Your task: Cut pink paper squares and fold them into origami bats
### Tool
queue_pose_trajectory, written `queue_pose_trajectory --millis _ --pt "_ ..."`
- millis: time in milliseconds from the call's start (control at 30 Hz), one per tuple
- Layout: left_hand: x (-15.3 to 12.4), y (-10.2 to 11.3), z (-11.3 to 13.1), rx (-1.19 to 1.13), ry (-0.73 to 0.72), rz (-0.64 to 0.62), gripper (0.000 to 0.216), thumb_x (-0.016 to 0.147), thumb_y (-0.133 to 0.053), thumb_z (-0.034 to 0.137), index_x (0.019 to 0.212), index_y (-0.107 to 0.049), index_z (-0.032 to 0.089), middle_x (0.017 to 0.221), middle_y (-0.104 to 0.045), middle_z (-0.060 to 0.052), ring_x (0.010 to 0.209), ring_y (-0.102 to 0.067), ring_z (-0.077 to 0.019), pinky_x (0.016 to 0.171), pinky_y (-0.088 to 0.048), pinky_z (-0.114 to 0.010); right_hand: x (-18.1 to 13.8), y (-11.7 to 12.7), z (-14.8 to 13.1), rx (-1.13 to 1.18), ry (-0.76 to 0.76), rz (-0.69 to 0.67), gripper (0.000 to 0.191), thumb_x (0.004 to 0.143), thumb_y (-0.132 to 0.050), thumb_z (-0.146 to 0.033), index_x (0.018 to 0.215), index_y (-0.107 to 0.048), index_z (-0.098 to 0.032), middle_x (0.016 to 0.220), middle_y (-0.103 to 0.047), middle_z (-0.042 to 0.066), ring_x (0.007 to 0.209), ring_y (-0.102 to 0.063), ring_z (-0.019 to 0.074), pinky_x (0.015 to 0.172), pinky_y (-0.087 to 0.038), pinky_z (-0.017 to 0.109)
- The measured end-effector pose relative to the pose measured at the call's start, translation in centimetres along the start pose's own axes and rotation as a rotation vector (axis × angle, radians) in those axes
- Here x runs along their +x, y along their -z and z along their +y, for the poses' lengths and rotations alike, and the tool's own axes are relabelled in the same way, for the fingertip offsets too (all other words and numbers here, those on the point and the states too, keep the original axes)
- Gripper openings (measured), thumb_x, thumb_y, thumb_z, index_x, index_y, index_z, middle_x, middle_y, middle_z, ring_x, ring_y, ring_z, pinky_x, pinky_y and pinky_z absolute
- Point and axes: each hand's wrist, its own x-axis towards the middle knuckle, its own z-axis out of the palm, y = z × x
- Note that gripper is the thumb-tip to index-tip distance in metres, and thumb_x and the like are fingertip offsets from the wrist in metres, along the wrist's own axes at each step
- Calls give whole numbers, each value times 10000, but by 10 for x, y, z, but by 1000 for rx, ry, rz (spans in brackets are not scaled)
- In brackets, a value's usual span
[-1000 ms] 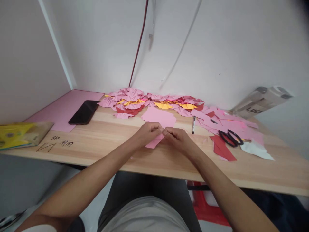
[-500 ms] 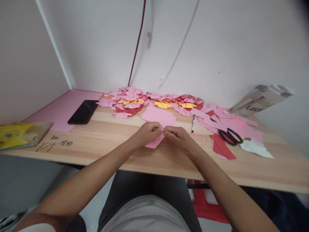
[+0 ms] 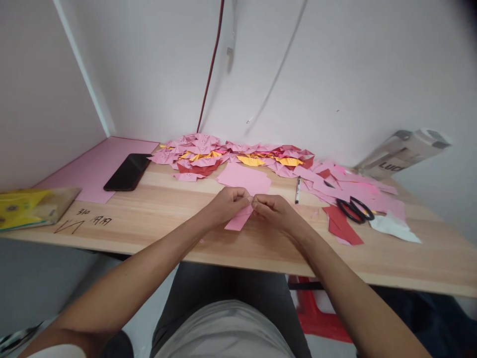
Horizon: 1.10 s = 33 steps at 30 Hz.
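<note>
Centre frame, over a wooden table (image 3: pixel 156 219), the left hand (image 3: pixel 227 204) and right hand (image 3: pixel 274 211) pinch one pink paper strip (image 3: pixel 238 220).
Along the table's far edge, upper centre, lies a heap of folded paper shapes (image 3: pixel 231 156) in pink, red and gold. Both hands meet fingertip to fingertip, each clenched on the strip's top, and its lower end touches the table. A black phone (image 3: pixel 127 172) lies at left, scissors (image 3: pixel 356 209) at right, and a pen (image 3: pixel 297 190) between.

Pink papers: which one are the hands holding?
The small pink piece between the left hand and right hand; the bigger pink sheet behind them lies flat.
</note>
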Motion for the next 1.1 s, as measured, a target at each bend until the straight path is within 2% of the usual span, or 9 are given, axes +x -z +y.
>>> queue_pose_trajectory --millis 133,267,533,700,767,967,1100 --pt "1 -1 -3 -27 -16 27 230 804 -503 328 664 -506 146 607 -429 38 577 -371 -93 550 -296 -215 0 0 -1 -6 -5 3 306 881 -414 -327 610 -361 -196 583 -316 -53 548 -304 92 517 -224 236" --pt "4 -2 -7 -23 -2 39 272 801 -515 362 632 -474 153 564 -387 49 538 -343 -87 528 -279 -217 1 0 -1 -9 -13 13 299 881 -413 -321 613 -380 -193 582 -330 -50 548 -316 93 518 -233 235" --pt "5 0 -12 39 5 132 280 794 -559 376 644 -534 140 560 -401 47 547 -349 -88 526 -265 -215 2 -2 0 -11 -9 51 290 874 -426 -333 623 -374 -197 596 -320 -51 558 -306 96 523 -235 238" --pt "6 -1 -15 22 24 99 295 804 -533 408 680 -548 141 566 -426 41 522 -350 -85 501 -250 -214 2 0 1 -23 -30 119 262 844 -438 -288 603 -402 -192 581 -397 -44 560 -347 101 535 -256 238" --pt "6 -1 -14 26 22 93 281 793 -547 398 684 -547 140 574 -432 40 524 -350 -83 503 -247 -215 2 1 1 -21 -33 132 251 844 -431 -279 610 -431 -187 596 -447 -33 578 -387 107 551 -282 235" --pt "3 1 -8 84 -6 119 255 803 -539 337 638 -526 143 564 -417 39 544 -350 -92 526 -255 -229 2 0 -1 -22 -30 162 227 812 -450 -257 596 -449 -190 586 -460 -34 574 -406 110 553 -300 232" --pt "-2 -2 11 246 -100 244 123 843 -473 220 775 -556 161 703 -535 12 656 -462 -123 613 -346 -246 4 3 6 -27 -52 275 236 805 -421 -245 575 -397 -198 582 -450 -28 577 -413 117 565 -314 241"
